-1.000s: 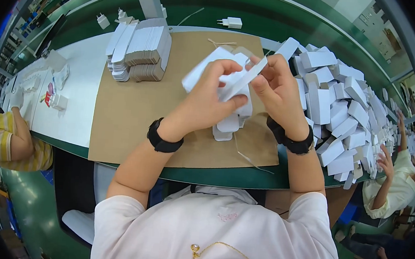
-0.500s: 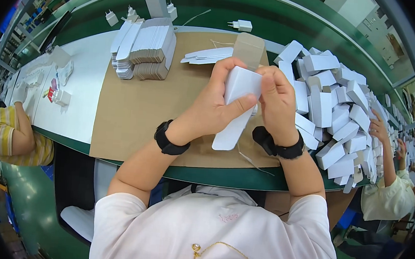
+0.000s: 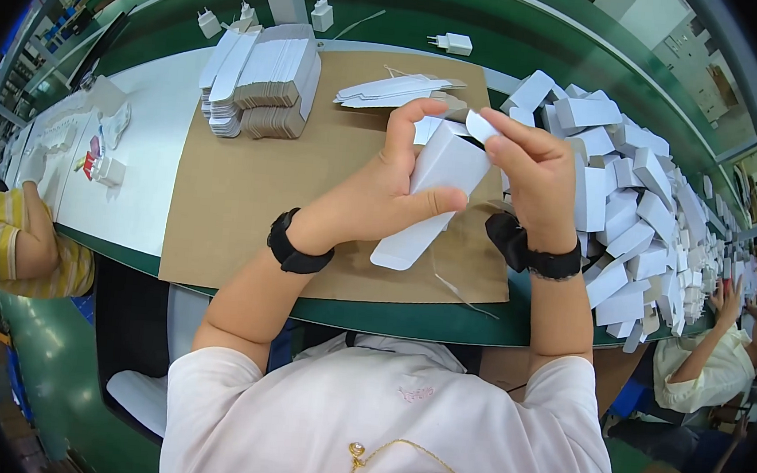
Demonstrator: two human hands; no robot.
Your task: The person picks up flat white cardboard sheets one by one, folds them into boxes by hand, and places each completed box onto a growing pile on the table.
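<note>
The left hand [image 3: 390, 197] and the right hand [image 3: 534, 182] together hold a small white carton [image 3: 431, 187] above a brown cardboard sheet [image 3: 249, 191] that lies on the bench [image 3: 143, 174]. The carton is a plain, unprinted, oblong box of white card, half formed, tilted so that its long bottom flap hangs down and toward the person below the left fingers [image 3: 405, 127], while its upper end sits between both hands. The left fingers wrap the carton's body, thumb across its front; the right fingers [image 3: 507, 131] are pinched narrow on a rounded white flap at the carton's top end. Just beyond the fingers, farther from the person, lies a loose fan of flat white carton blanks [image 3: 390, 91]. To the left of the left fingers, well apart, stands a tight stack of flat folded blanks [image 3: 266, 81], white faces with grey-brown edges. To the right of the right fingers, starting just beside the wrist, spreads a big heap of finished white cartons [image 3: 630, 203], all the same oblong shape. Beyond the sheet, on the green strip of the bench, lie several white plug adapters [image 3: 451, 42]. Both wrists wear black bands.
</note>
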